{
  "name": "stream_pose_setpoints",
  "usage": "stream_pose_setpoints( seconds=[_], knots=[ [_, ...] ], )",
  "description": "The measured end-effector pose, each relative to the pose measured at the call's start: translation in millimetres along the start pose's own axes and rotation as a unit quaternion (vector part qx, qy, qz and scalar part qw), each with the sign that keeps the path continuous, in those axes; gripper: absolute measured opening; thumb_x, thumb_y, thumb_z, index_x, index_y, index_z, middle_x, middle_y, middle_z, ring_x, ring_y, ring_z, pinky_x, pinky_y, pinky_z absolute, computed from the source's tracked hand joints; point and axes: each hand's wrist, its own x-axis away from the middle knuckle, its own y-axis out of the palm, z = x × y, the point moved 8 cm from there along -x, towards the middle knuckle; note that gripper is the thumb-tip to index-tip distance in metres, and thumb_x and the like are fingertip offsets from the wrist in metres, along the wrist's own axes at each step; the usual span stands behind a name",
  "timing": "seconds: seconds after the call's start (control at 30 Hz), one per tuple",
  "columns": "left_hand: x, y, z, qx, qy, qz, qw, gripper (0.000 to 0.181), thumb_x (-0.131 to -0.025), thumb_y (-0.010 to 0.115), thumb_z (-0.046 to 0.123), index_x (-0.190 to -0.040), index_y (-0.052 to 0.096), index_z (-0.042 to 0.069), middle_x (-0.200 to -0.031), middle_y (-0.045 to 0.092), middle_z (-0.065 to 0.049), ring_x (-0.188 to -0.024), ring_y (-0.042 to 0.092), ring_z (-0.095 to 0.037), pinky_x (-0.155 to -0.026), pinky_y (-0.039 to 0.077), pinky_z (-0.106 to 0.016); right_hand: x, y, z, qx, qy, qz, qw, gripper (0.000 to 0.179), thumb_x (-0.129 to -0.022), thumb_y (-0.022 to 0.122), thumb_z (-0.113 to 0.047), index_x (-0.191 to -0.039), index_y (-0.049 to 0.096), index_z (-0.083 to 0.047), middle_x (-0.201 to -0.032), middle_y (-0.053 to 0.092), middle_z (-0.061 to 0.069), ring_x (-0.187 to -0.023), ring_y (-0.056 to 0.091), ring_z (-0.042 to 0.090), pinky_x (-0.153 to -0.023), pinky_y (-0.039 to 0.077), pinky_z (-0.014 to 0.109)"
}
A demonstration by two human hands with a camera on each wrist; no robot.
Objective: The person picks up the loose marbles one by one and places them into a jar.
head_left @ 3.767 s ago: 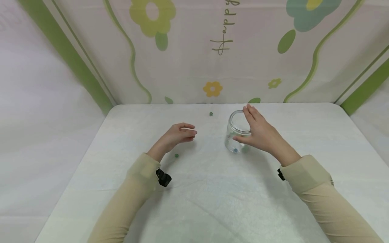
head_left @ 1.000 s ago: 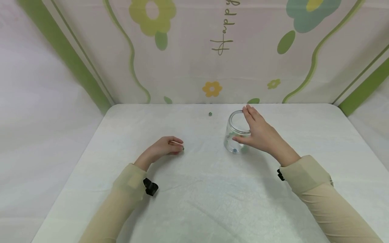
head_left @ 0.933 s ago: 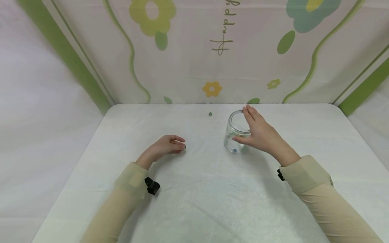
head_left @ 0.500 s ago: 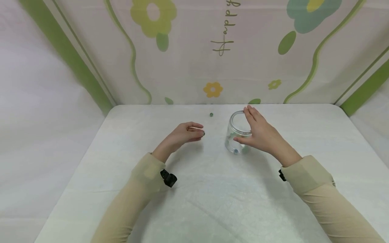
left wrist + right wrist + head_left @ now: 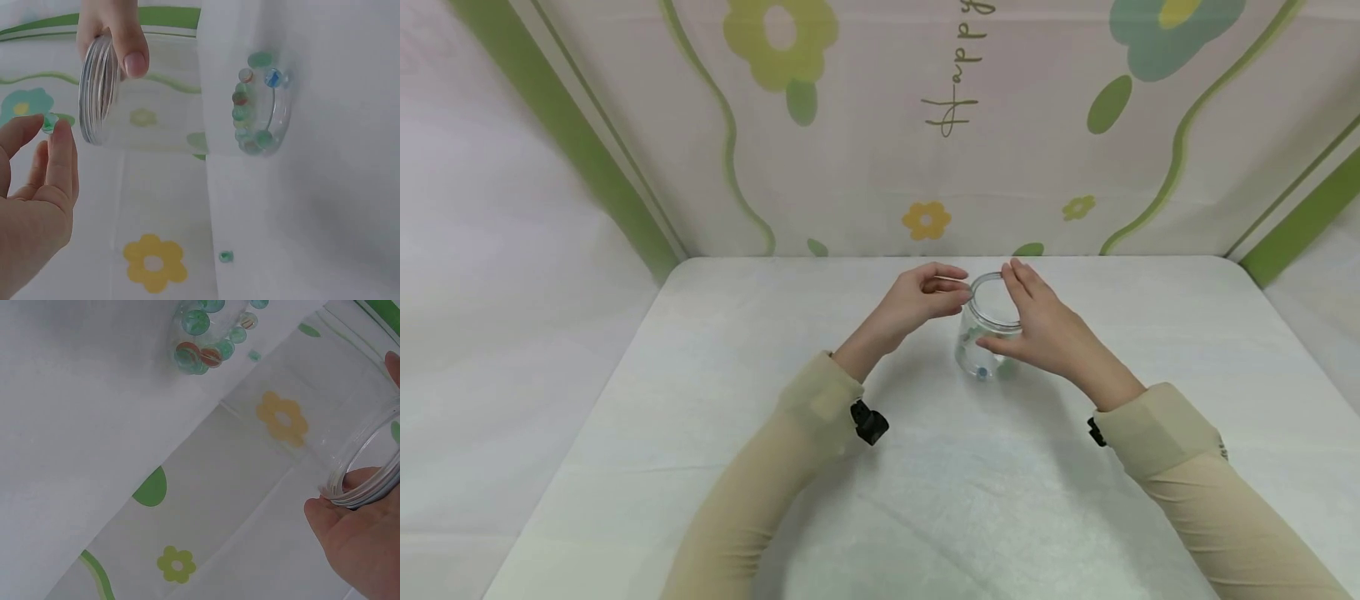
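Note:
A clear jar (image 5: 964,337) stands upright on the table, its mouth uncovered. My right hand (image 5: 1047,329) holds it at the rim from the right, thumb on the near side and the other fingers along the far edge. My left hand (image 5: 925,300) is just left of the jar's mouth. In the left wrist view its thumb and fingers pinch a green marble (image 5: 50,123), close to the rim and outside it. Several marbles (image 5: 240,112), green and reddish brown, lie round the bottom of the jar, with a blue marble (image 5: 982,373) among them.
One loose green marble (image 5: 226,256) sits on the table beyond the jar, hidden behind my left hand in the head view. A white cloth covers the table (image 5: 700,375). A flower-printed curtain (image 5: 865,167) hangs at the table's far edge.
My left hand took the near green marble from the table, then carried it right and away from me to the jar's rim. My right hand and the jar have stayed in place.

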Motion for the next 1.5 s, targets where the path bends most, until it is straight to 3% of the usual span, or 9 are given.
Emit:
stream_pose_setpoints(
  seconds=[0.2, 0.33, 0.47, 0.63, 0.77, 0.97, 1.23, 1.4, 1.5],
  knots=[
    [-5.1, 14.5, 10.7, -0.008, 0.023, -0.007, 0.9997, 0.034, -0.093, 0.063, 0.018, -0.126, 0.055, 0.009, -0.122, 0.063, -0.013, -0.097, 0.064, -0.017, -0.092, 0.056, -0.032, 1.0, 0, 1, -0.007, 0.004, 0.001, 1.0000, 0.105, -0.083, 0.070, -0.046, -0.152, 0.007, 0.001, -0.161, 0.002, 0.018, -0.148, 0.007, 0.038, -0.113, 0.027, 0.062],
    [-6.8, 19.1, 11.5, -0.012, 0.025, -0.011, 0.9995, 0.035, -0.093, 0.063, 0.018, -0.126, 0.055, 0.008, -0.123, 0.062, -0.013, -0.103, 0.064, -0.020, -0.091, 0.057, -0.034, 0.7, 0, 1, -0.010, 0.008, 0.002, 0.9999, 0.105, -0.082, 0.071, -0.045, -0.152, 0.007, 0.001, -0.161, 0.002, 0.017, -0.148, 0.006, 0.038, -0.113, 0.028, 0.062],
    [-8.2, 19.6, 9.8, -0.001, 0.023, -0.010, 0.9997, 0.035, -0.093, 0.063, 0.016, -0.126, 0.055, 0.007, -0.123, 0.061, -0.014, -0.110, 0.062, -0.027, -0.094, 0.056, -0.038, 0.6, 1, -2, -0.011, 0.002, 0.001, 0.9999, 0.105, -0.083, 0.070, -0.046, -0.152, 0.006, 0.001, -0.161, 0.002, 0.018, -0.149, 0.006, 0.037, -0.113, 0.027, 0.062],
    [-9.5, 18.2, 7.3, 0.016, 0.019, -0.005, 0.9997, 0.037, -0.092, 0.063, 0.013, -0.127, 0.055, 0.005, -0.124, 0.061, -0.014, -0.112, 0.061, -0.028, -0.091, 0.057, -0.034, 0.4, 1, -4, -0.009, -0.001, -0.003, 1.0000, 0.105, -0.083, 0.069, -0.047, -0.152, 0.005, 0.001, -0.161, 0.001, 0.019, -0.148, 0.005, 0.038, -0.113, 0.027, 0.062],
    [-10.7, 17.0, 5.9, 0.034, 0.015, 0.000, 0.9993, 0.038, -0.093, 0.063, 0.013, -0.129, 0.054, 0.004, -0.125, 0.060, -0.014, -0.101, 0.064, -0.022, -0.094, 0.056, -0.038, 0.9, 1, -4, -0.006, 0.001, -0.003, 1.0000, 0.105, -0.083, 0.070, -0.045, -0.152, 0.006, 0.002, -0.161, 0.002, 0.019, -0.148, 0.006, 0.038, -0.113, 0.026, 0.062],
    [-13.9, 5.1, -1.5, 0.070, 0.001, 0.046, 0.9965, 0.035, -0.093, 0.062, 0.014, -0.127, 0.055, 0.005, -0.123, 0.061, -0.014, -0.091, 0.062, -0.012, -0.087, 0.058, -0.027, 0.0, 2, -4, -0.003, -0.003, -0.001, 1.0000, 0.105, -0.083, 0.070, -0.045, -0.151, 0.007, 0.003, -0.160, 0.003, 0.022, -0.147, 0.008, 0.040, -0.113, 0.026, 0.062],
    [-18.4, -19.6, -12.5, 0.115, -0.031, 0.111, 0.9866, 0.035, -0.094, 0.061, 0.013, -0.127, 0.055, 0.003, -0.119, 0.061, -0.013, -0.109, 0.061, -0.025, -0.088, 0.057, -0.025, -0.3, 2, -3, -0.002, 0.001, 0.001, 1.0000, 0.106, -0.082, 0.070, -0.047, -0.152, 0.007, 0.002, -0.161, 0.004, 0.020, -0.147, 0.010, 0.040, -0.113, 0.027, 0.062],
    [-21.1, -34.9, -21.6, 0.133, -0.043, 0.144, 0.9796, 0.036, -0.094, 0.061, 0.012, -0.127, 0.055, 0.002, -0.115, 0.062, -0.010, -0.096, 0.061, -0.014, -0.092, 0.056, -0.027, -0.2, 3, -3, -0.002, 0.001, 0.000, 1.0000, 0.106, -0.082, 0.070, -0.046, -0.152, 0.007, 0.003, -0.160, 0.004, 0.021, -0.147, 0.010, 0.040, -0.113, 0.027, 0.062],
    [-23.0, -44.6, -28.1, 0.143, -0.047, 0.166, 0.9746, 0.036, -0.093, 0.061, 0.011, -0.128, 0.055, 0.002, -0.107, 0.061, -0.006, -0.094, 0.061, -0.015, -0.092, 0.056, -0.027, -0.6, 3, -3, -0.001, -0.002, 0.001, 1.0000, 0.106, -0.082, 0.071, -0.046, -0.152, 0.008, 0.003, -0.160, 0.005, 0.022, -0.147, 0.010, 0.040, -0.113, 0.027, 0.062]
  ],
)
